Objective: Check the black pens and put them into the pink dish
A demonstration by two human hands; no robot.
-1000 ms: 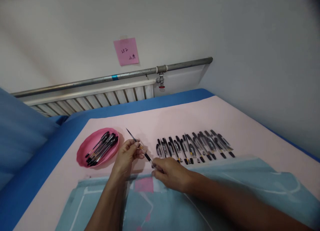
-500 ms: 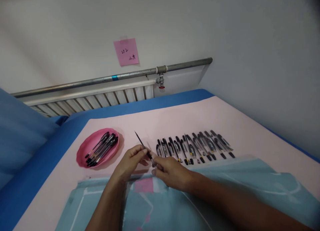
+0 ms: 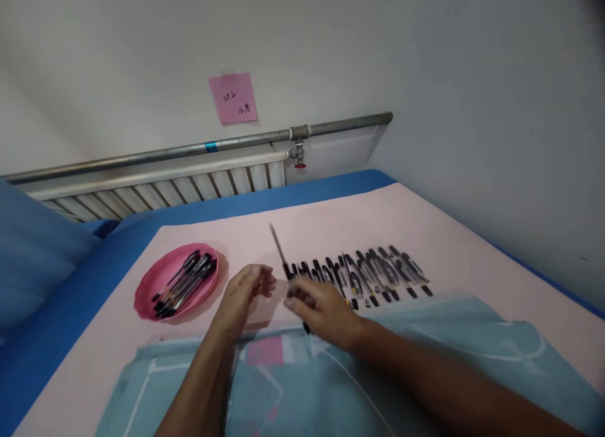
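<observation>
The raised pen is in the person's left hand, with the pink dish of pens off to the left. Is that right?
Not quite: the head view shows the raised pen in the right hand, not the left hand. The pink dish of pens is indeed off to the left.

Left hand (image 3: 248,289) is off the pen (image 3: 287,271) now, fingers loosely curled, just left of the grip. Right hand (image 3: 326,308) alone holds it. Pen stands steeper than before, thin tip (image 3: 275,237) higher above the grip.

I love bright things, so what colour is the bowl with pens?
The bowl is pink, seen in the head view.
</observation>
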